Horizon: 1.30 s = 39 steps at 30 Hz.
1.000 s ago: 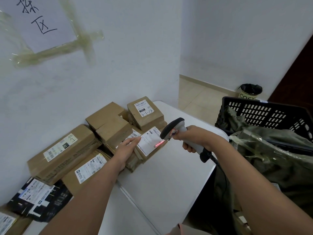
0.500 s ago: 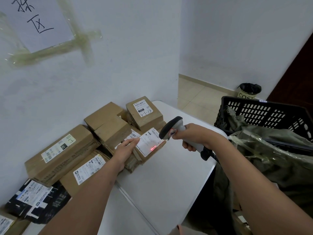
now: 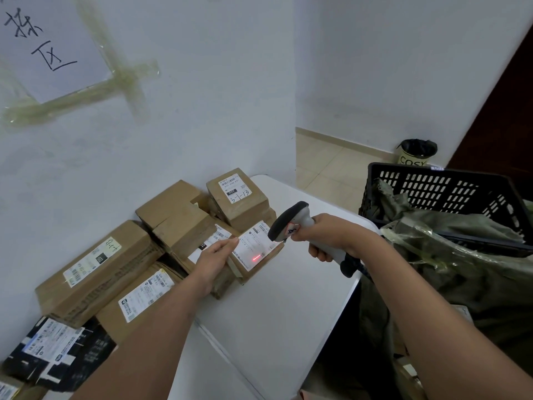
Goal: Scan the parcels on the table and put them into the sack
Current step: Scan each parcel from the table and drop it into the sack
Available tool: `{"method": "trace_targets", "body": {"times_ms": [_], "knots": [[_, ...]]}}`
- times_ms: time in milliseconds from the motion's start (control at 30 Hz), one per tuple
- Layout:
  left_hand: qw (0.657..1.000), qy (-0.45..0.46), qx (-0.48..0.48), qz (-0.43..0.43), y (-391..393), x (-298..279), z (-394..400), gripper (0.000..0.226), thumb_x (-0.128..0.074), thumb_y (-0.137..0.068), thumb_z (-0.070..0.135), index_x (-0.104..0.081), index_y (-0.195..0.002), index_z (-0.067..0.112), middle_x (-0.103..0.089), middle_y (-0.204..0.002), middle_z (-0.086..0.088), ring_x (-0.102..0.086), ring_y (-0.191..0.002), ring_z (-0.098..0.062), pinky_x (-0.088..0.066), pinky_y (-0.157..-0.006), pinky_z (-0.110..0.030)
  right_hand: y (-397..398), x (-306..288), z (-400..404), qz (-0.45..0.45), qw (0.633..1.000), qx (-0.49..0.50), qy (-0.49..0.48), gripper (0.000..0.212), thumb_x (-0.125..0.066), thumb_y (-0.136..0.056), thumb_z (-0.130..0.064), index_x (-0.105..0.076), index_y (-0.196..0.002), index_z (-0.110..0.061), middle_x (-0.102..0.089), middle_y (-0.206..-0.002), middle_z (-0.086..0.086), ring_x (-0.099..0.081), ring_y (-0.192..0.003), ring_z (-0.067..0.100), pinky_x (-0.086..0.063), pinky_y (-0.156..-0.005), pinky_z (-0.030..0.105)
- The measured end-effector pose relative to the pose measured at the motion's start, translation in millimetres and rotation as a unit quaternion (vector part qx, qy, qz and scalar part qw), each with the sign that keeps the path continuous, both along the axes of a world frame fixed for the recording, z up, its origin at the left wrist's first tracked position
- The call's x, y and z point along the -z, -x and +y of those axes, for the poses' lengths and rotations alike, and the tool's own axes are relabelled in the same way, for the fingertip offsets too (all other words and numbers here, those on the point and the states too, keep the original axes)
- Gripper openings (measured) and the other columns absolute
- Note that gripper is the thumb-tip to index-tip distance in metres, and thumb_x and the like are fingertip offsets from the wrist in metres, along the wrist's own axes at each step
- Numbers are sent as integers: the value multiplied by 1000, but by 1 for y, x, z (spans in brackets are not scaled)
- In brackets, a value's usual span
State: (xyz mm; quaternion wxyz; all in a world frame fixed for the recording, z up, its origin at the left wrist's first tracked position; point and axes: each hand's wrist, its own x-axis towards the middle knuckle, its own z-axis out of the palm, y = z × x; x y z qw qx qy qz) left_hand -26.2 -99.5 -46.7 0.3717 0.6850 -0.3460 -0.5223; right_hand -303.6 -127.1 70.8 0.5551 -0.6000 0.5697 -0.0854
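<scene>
A white wall point(image 3: 202, 96) fills the left and far side. A paper sheet point(image 3: 49, 44) with handwritten black characters is fixed to it, upper left, by yellowed tape strips point(image 3: 86, 96) crossing at its lower right corner. At far right, beige floor tiles point(image 3: 331, 168) meet a second white wall. A small bin point(image 3: 415, 153) with a black liner stands on the floor by that wall, beside a dark door point(image 3: 507, 111). A black slotted plastic crate point(image 3: 450, 192) sits nearer, at right.
</scene>
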Motion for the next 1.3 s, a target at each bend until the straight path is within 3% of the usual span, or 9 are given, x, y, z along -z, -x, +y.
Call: {"method": "trace_targets", "body": {"times_ms": [133, 267, 367, 667, 767, 867, 1067, 1167, 1300], "knots": [[1000, -8, 25, 15, 21, 2, 0, 41, -68, -87, 49, -63, -124, 32, -56, -138, 9, -53, -124, -16, -39, -109, -35, 22, 16, 8, -4, 999, 28, -22, 35, -64, -88, -39, -59, -100, -7, -62, -65, 8, -53, -51, 18, -43, -52, 25], [989, -72, 124, 26, 61, 15, 8, 37, -57, -96, 42, -66, -120, 14, -70, -121, -7, -64, -105, -19, -52, -84, -29, 76, 53, 21, -8, 992, 105, -73, 36, -64, -89, -35, -60, -107, -3, -61, -64, 9, -52, -49, 16, -41, -48, 24], [969, -127, 213, 17, 96, 32, 13, 44, -53, -97, 47, -66, -123, 13, -71, -117, -8, -64, -108, -23, -52, -95, -35, 137, 82, 34, -40, 966, 224, -124, 26, -65, -91, -32, -61, -93, -6, -57, -61, 8, -50, -49, 16, -40, -48, 24], [898, -265, 337, 100, 255, 61, 21, 40, -56, -96, 46, -66, -126, 22, -69, -123, -5, -63, -112, -20, -54, -91, -33, 307, 171, 97, -106, 779, 593, -175, 39, -66, -93, -30, -59, -115, 1, -55, -75, 14, -54, -63, 25, -45, -56, 34], [880, -312, 331, 138, 316, 71, 27, 43, -57, -95, 47, -62, -129, 22, -67, -126, -7, -65, -111, -20, -56, -83, -32, 347, 193, 113, -114, 733, 641, -195, 38, -67, -92, -34, -59, -104, 2, -54, -74, 12, -52, -62, 24, -45, -59, 35], [878, -345, 304, 136, 372, 85, 36, 44, -58, -93, 50, -62, -127, 21, -64, -128, -9, -65, -110, -23, -59, -77, -33, 373, 197, 119, -123, 732, 632, -223, 29, -59, -98, -28, -52, -79, -7, -46, -68, 8, -45, -57, 19, -41, -50, 28], [879, -399, 242, 98, 448, 120, 46, 40, -60, -92, 50, -57, -118, 19, -57, -118, -10, -57, -112, -30, -56, -93, -46, 426, 205, 129, -116, 752, 601, -243, 33, -65, -93, -33, -57, -85, -3, -53, -69, 13, -51, -58, 22, -42, -52, 31], [883, -408, 221, 72, 477, 131, 45, 45, -55, -95, 51, -54, -125, 18, -57, -116, -8, -54, -120, -31, -57, -90, -41, 448, 211, 130, -105, 761, 591, -245, 38, -67, -91, -41, -58, -90, -4, -57, -73, 13, -54, -61, 23, -44, -55, 32], [903, -341, 258, -43, 515, 155, 42, 53, -54, -96, 50, -51, -135, 13, -61, -118, -5, -58, -108, -22, -56, -89, -36, 467, 213, 129, -113, 767, 581, -250, 36, -63, -94, -38, -56, -84, -4, -54, -68, 12, -51, -56, 20, -42, -52, 29]]}}
